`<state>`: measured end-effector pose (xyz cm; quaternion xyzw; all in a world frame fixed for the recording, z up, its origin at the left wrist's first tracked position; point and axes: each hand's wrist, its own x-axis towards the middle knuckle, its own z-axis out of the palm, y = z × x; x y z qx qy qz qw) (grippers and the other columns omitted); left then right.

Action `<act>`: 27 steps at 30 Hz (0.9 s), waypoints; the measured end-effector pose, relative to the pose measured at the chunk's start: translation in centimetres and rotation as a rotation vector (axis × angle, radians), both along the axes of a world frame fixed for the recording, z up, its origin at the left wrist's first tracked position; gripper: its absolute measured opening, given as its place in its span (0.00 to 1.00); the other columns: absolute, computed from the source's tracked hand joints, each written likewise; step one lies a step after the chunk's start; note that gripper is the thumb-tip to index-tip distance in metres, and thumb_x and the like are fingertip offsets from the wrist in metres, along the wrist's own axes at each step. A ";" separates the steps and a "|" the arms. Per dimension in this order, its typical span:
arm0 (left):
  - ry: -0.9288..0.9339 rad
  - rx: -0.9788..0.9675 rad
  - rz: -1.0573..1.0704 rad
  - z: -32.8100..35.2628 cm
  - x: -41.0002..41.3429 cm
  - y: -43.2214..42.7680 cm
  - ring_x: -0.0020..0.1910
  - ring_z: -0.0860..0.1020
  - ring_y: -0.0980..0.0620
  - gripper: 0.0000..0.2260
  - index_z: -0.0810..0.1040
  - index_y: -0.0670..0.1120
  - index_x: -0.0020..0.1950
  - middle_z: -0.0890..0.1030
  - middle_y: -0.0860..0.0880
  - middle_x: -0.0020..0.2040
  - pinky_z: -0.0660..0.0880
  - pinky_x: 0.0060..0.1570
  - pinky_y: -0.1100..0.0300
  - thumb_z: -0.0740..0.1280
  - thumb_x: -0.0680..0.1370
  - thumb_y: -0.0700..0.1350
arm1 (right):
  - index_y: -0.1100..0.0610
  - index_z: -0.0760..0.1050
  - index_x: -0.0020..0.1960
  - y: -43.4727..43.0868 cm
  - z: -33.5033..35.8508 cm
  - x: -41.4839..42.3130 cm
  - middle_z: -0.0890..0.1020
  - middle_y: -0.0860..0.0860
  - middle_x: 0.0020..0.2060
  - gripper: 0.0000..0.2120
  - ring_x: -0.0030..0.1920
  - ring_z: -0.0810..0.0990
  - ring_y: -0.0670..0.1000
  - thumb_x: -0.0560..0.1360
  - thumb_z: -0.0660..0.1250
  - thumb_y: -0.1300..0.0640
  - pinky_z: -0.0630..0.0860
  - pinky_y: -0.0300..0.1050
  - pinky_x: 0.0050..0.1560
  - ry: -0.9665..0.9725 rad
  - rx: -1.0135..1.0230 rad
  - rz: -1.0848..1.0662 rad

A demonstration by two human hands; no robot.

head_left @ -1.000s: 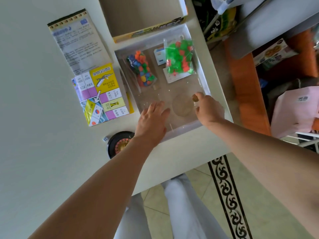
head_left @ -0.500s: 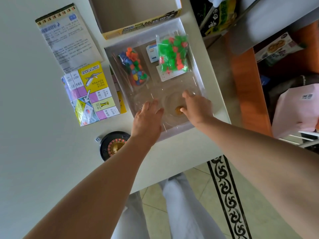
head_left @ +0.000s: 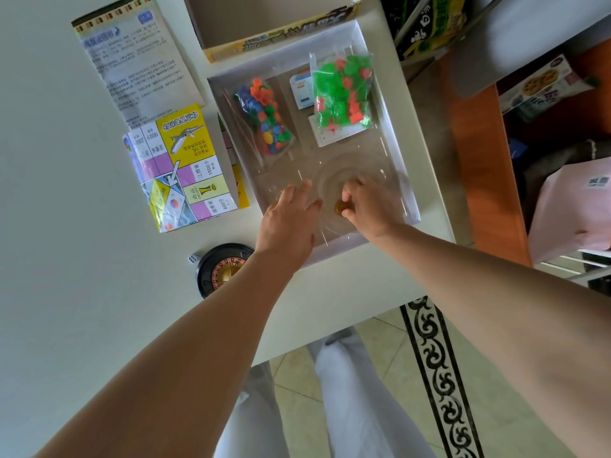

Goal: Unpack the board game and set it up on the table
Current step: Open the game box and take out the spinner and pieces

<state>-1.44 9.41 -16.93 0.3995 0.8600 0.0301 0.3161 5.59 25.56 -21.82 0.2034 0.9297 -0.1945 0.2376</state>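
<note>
The open white game box (head_left: 393,133) lies on the table with a clear plastic insert. Inside are a bag of mixed coloured pieces (head_left: 264,120), a bag of green and red houses (head_left: 342,90) and card stacks (head_left: 302,90). My left hand (head_left: 287,223) lies flat with straight fingers on the insert's near left part. My right hand (head_left: 367,206) pinches a small gold knob (head_left: 340,207) over the insert's round well. The folded game board (head_left: 183,170) rests left of the box. A black roulette wheel (head_left: 220,271) and a white die (head_left: 193,257) sit near the table's front.
A printed rule sheet (head_left: 135,61) lies at the back left. The box lid (head_left: 274,21) stands behind the box. The table edge runs right of the box; beyond it are an orange chair (head_left: 476,153), snack bags (head_left: 429,24) and a pink bag (head_left: 568,209).
My right hand has moved with the gold knob from the box's right edge leftward to the round well. My left hand stays flat on the insert.
</note>
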 end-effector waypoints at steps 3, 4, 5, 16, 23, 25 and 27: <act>-0.002 0.009 -0.025 0.0 -0.1 -0.2 0.73 0.57 0.47 0.27 0.65 0.51 0.73 0.54 0.48 0.77 0.68 0.64 0.53 0.66 0.74 0.42 | 0.56 0.76 0.46 0.2 0.1 -0.8 0.74 0.51 0.48 0.07 0.45 0.74 0.53 0.70 0.72 0.59 0.70 0.45 0.43 -0.027 -0.064 -0.038; -0.008 0.010 -0.036 -0.2 -0.2 -0.3 0.73 0.56 0.47 0.27 0.65 0.51 0.73 0.54 0.49 0.77 0.68 0.65 0.53 0.66 0.75 0.42 | 0.55 0.74 0.43 0.3 0.1 -1.0 0.74 0.50 0.45 0.07 0.44 0.74 0.53 0.70 0.71 0.60 0.70 0.45 0.42 -0.041 -0.103 -0.046; -0.029 0.016 -0.038 -0.2 -0.3 -0.4 0.74 0.55 0.47 0.27 0.64 0.51 0.74 0.54 0.49 0.77 0.67 0.65 0.53 0.66 0.75 0.42 | 0.53 0.71 0.40 0.3 0.2 -1.1 0.75 0.49 0.42 0.08 0.43 0.76 0.54 0.70 0.71 0.60 0.71 0.47 0.41 -0.049 -0.145 -0.060; -0.688 0.487 1.207 1.2 -0.1 -7.1 0.30 0.77 0.50 0.04 0.79 0.44 0.48 0.81 0.46 0.33 0.74 0.33 0.59 0.65 0.78 0.38 | 0.61 0.76 0.46 -9.3 5.1 -2.8 0.78 0.49 0.32 0.08 0.28 0.73 0.38 0.70 0.73 0.67 0.68 0.30 0.33 0.212 -0.795 -0.480; -0.536 0.377 1.433 0.4 -1.1 -17.1 0.32 0.75 0.52 0.04 0.79 0.47 0.40 0.80 0.47 0.36 0.70 0.35 0.61 0.73 0.73 0.44 | 0.57 0.78 0.49 -17.1 4.3 -3.6 0.80 0.46 0.39 0.04 0.35 0.77 0.45 0.75 0.68 0.62 0.79 0.44 0.41 0.105 -0.772 -0.338; -0.444 0.323 1.510 -0.7 -1.6 -20.2 0.33 0.76 0.51 0.05 0.80 0.48 0.40 0.80 0.48 0.35 0.72 0.38 0.59 0.74 0.72 0.46 | 0.54 0.78 0.50 -18.6 3.4 -3.6 0.79 0.42 0.39 0.05 0.39 0.78 0.46 0.75 0.66 0.60 0.80 0.52 0.47 0.113 -0.642 -0.254; -0.390 0.257 1.538 -1.6 -2.2 -22.4 0.34 0.76 0.49 0.05 0.80 0.48 0.41 0.79 0.49 0.32 0.72 0.37 0.59 0.74 0.72 0.46 | 0.55 0.78 0.51 -19.5 2.9 -3.7 0.80 0.44 0.41 0.07 0.42 0.78 0.46 0.76 0.63 0.61 0.79 0.51 0.49 0.112 -0.546 -0.218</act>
